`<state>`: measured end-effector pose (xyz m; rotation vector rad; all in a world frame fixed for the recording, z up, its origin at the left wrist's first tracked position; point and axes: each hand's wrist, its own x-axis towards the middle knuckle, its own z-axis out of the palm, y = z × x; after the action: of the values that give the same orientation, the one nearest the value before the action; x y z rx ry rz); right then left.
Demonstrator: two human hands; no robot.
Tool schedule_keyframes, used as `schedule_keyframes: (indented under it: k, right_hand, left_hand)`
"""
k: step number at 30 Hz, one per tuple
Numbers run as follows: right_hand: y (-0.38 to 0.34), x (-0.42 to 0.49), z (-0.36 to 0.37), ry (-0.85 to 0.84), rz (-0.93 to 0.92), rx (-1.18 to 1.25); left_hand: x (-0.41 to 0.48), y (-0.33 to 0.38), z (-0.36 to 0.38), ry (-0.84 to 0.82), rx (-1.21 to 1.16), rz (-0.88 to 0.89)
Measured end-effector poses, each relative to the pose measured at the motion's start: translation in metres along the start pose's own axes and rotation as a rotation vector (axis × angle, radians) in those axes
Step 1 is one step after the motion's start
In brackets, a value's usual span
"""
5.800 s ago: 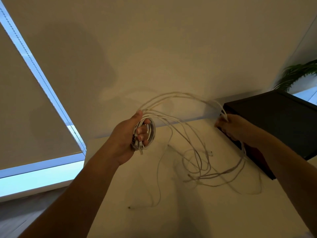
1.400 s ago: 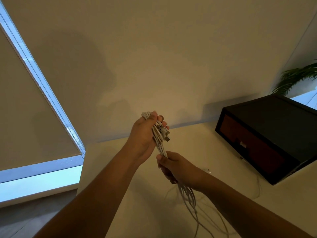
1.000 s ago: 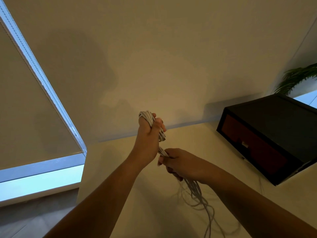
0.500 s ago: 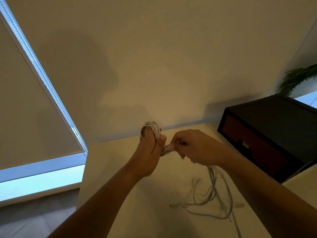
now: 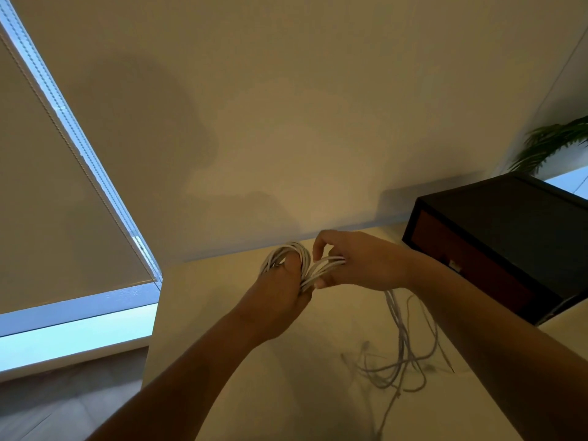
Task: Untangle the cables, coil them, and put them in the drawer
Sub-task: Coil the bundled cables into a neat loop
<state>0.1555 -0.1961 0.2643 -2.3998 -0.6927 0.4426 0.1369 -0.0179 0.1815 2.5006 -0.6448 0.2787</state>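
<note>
Head-cam view, looking down at my two bare hands over a cream table. My L hand is clenched round a white coil. The loop stands roughly upright and seems to sit over the top of that hand, tho in the dim light I can't say which digits it passes round. My R hand is just beside it, to the right, thumb and forefinger side pinching the flat band of cables where it leaves the coil. The two hands nearly touch.

Key relation: the uncoiled length runs from the coil rightward thru my R hand, then drops down and to the right as a loose tail. The tail ends in a messy heap on the table, below my R forearm. So the slack lies on the R side, away from the coil, w/ its long axis approx top-to-bottom. My guess is the next wrap needs the R hand to carry that band over the L hand's loop.

The dark drawer sits at far right, front closed, well apart from the coil. The R hand is nearer to it.
</note>
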Motion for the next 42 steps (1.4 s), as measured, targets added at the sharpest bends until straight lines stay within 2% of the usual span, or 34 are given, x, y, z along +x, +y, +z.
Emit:
schedule_keyframes:
  k: [4,11,14,16,20,26,30,35,42]
  right_hand:
    - [0.009,0.002,-0.004,0.049,-0.096,-0.140]
    - [0.016,0.006,-0.014,-0.029,-0.116,-0.154]
    - [0.017,0.009,-0.017,-0.049,-0.100,-0.142]
    - [0.016,0.010,-0.017,-0.052,-0.107,-0.111]
    - [0.019,0.014,-0.015,-0.028,-0.091,-0.060]
    - [0.026,0.017,-0.010,-0.021,-0.067,-0.018]
    - [0.030,0.018,-0.006,-0.022,-0.062,-0.006]
    - [0.037,0.014,0.001,0.015,-0.080,0.006]
    - [0.048,0.011,0.016,0.160,-0.093,0.117]
  left_hand:
    - [-0.005,0.002,-0.004,-0.089,-0.073,-0.062]
    - [-0.006,0.006,-0.023,-0.434,-0.343,-0.164]
    - [-0.005,0.004,-0.028,-0.607,-0.597,-0.220]
    - [-0.005,0.005,-0.031,-0.667,-0.830,-0.340]
    - [-0.007,0.007,-0.029,-0.655,-1.175,-0.505]
    - [-0.009,0.007,-0.024,-0.663,-1.407,-0.519]
    - [-0.010,0.008,-0.025,-0.684,-1.398,-0.458]
    - [-0.012,0.011,-0.027,-0.664,-1.421,-0.465]
    - [-0.012,0.016,-0.027,-0.624,-1.435,-0.445]
